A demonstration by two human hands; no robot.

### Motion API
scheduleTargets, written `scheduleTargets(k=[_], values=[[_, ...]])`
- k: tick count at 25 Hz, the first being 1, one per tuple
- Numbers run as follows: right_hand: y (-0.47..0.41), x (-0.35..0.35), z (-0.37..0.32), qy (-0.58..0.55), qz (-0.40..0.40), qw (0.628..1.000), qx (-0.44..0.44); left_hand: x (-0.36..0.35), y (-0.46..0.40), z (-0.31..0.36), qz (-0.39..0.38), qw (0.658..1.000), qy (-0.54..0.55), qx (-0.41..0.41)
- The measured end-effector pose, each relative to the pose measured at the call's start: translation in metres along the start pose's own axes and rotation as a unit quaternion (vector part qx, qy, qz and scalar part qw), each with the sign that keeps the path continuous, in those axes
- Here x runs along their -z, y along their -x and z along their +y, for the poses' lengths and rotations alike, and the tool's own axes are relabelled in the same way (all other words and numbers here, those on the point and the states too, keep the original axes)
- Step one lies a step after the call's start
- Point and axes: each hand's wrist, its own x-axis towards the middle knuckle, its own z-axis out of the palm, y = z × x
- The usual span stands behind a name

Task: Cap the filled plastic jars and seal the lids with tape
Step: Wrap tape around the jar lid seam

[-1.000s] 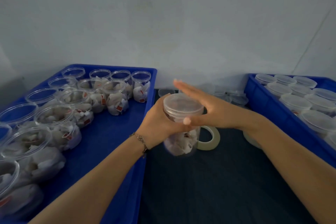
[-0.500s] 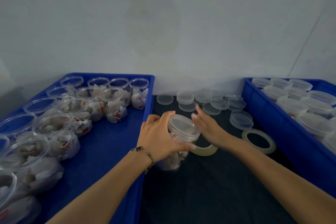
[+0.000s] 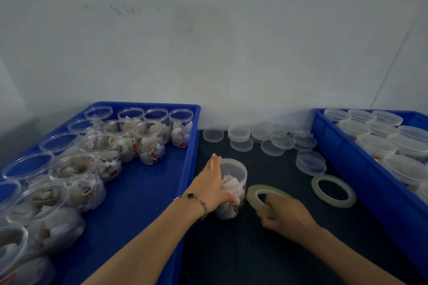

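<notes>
1. Dark tabletop (image 3: 289, 250) is set against a pale wall, flanked by a blue tray (image 3: 139, 203) at left and a second blue crate (image 3: 347, 157) at right.
2. Left tray is loaded with filled, uncapped jars (image 3: 97, 152); right crate is packed with lidded jars (image 3: 375, 146). Loose lids (image 3: 239, 133) are scattered along the far edge of the table.
3. A capped jar (image 3: 234, 183) is stood near the middle of the table, just right of the left tray's wall. It is gripped by the left hand (image 3: 212, 186), fingers wrapped round its left side, lid already on (seating cannot be verified).
4. A tape roll (image 3: 261, 194) is pinched at its near rim by the right hand (image 3: 286, 214), fingers curled round the ring. Roll is tilted up on edge, just right of the jar.
5. A spare tape roll (image 3: 333, 191) is lying flat further right, untouched.
6. Key relation: jar lies directly left of the tape hand, its long axis roughly upright, so the lid seam is judged reachable by a short leftward move. Free tape end cannot be made out.
7. Step judged: capping done, sealing not yet begun.
</notes>
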Motion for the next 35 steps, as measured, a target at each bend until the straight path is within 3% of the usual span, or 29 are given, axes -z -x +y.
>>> scheduleTargets(k=[2,4,9,15,19,26,31,35], values=[[0.014,0.014,-0.006,-0.042,-0.004,0.999,-0.022,0.006,0.007,0.005,0.021,0.996,-0.046,-0.07],[0.03,0.025,-0.011,-0.072,0.008,0.997,-0.022,0.011,0.014,0.009,0.034,0.989,-0.011,-0.141],[0.059,0.058,-0.022,-0.073,0.03,0.997,0.023,0.017,0.031,0.016,-0.079,0.978,0.041,-0.189],[0.062,0.065,-0.03,-0.066,0.05,0.996,0.017,0.009,0.037,0.02,0.03,0.971,-0.055,-0.23],[0.062,0.062,-0.032,-0.08,0.047,0.996,0.012,0.006,0.036,0.016,0.041,0.973,-0.092,-0.21],[0.062,0.063,-0.035,-0.076,0.036,0.996,0.009,0.005,0.038,0.018,-0.035,0.984,-0.037,-0.168],[0.06,0.065,-0.036,-0.088,0.043,0.995,0.006,0.003,0.037,0.022,0.03,0.986,-0.022,-0.162],[0.056,0.061,-0.033,-0.041,0.036,0.998,0.022,0.009,0.038,0.018,-0.01,0.982,-0.066,-0.179]])
